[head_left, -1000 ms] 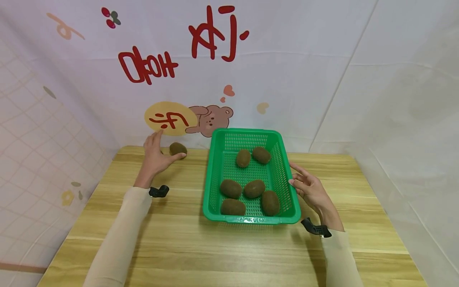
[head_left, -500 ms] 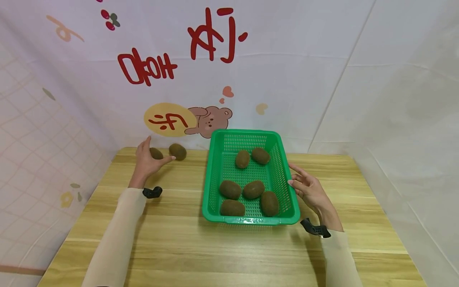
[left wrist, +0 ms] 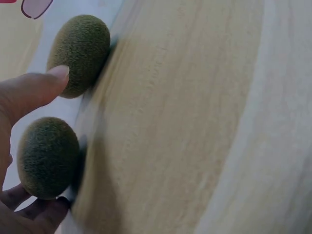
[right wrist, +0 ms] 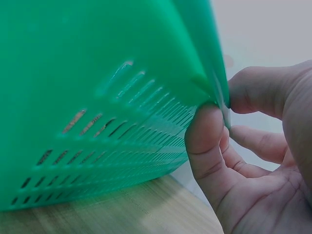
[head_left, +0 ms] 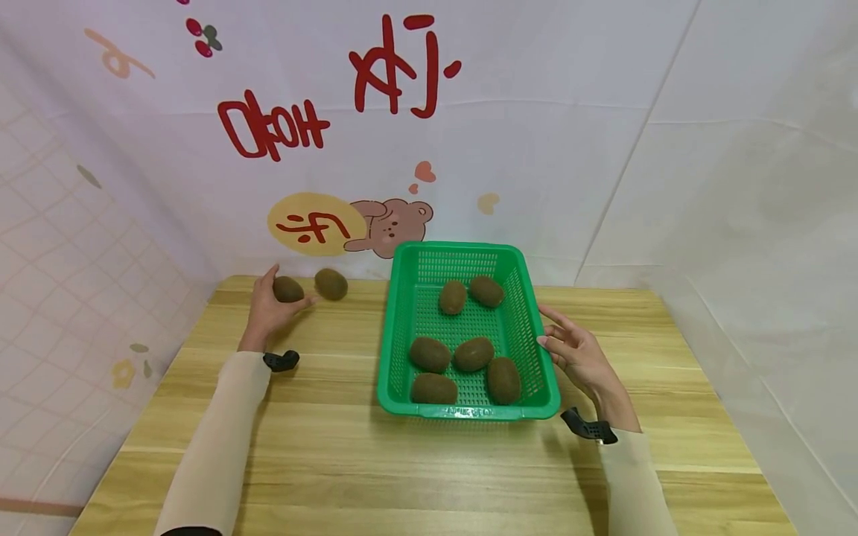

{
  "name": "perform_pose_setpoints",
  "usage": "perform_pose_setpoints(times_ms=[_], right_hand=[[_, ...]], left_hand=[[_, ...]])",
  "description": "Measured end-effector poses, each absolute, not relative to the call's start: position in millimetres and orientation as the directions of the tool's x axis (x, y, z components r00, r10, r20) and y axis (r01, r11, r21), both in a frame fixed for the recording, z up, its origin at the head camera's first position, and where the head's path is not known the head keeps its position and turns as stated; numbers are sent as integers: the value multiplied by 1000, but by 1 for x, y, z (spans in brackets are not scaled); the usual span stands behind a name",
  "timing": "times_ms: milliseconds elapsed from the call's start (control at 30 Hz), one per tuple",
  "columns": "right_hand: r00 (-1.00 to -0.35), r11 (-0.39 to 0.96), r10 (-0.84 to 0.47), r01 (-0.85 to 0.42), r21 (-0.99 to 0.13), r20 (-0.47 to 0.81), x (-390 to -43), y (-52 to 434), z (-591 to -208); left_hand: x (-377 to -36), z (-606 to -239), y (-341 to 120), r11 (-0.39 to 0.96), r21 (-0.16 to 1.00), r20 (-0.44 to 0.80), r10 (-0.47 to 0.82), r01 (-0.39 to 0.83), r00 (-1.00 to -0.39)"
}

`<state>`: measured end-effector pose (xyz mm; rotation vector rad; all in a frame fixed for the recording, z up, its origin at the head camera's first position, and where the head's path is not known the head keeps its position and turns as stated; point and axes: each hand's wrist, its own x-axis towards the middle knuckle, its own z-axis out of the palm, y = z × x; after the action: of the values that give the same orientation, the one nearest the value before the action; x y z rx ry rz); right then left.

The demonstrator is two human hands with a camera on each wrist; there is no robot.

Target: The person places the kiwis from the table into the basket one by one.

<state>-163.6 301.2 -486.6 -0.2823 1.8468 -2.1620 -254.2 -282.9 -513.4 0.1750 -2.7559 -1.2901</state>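
Observation:
My left hand (head_left: 267,311) reaches round a brown kiwi (head_left: 288,289) at the table's back left. In the left wrist view its fingers (left wrist: 46,214) lie against one end of that kiwi (left wrist: 48,157), while the thumb (left wrist: 36,92) is stretched out apart from it. The thumb overlaps a second kiwi (left wrist: 80,54), which stands just right of the first in the head view. My right hand (head_left: 582,353) pinches the right rim of a green plastic basket (head_left: 469,411); thumb and bent fingers on both sides of the rim show in the right wrist view.
Several kiwis (head_left: 474,353) lie inside the basket, two towards its back and the others near its front. The wooden table (head_left: 322,461) meets a white printed cloth (head_left: 536,171) at the back, with more cloth at both sides.
My left hand has moved left from the right-hand kiwi to the left-hand one and lowered round it. The right hand and the basket stay in place.

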Motion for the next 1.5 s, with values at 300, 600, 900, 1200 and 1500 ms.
perform_pose_setpoints(times_ms=[300, 600, 900, 1200, 1500], right_hand=[[-942, -128, -336, 77, -989, -30, -164, 301, -487], [-944, -118, -328, 81, -990, -38, -163, 300, -488], [-946, -124, -321, 82, -989, -38, -162, 300, -486], [-950, -113, -310, 88, -990, -49, -161, 299, -485], [-947, -123, -319, 76, -989, -33, -162, 300, -486]], left_hand=[[-250, -521, -283, 587, 806, 80, -241, -79, -967], [-248, -522, -284, 571, 817, 98, -267, -75, -959], [-245, -521, -283, 537, 840, 91, -285, -80, -954], [-240, -515, -278, 502, 863, 85, -266, -63, -960], [-233, -505, -272, 471, 881, 83, -262, -52, -961]])
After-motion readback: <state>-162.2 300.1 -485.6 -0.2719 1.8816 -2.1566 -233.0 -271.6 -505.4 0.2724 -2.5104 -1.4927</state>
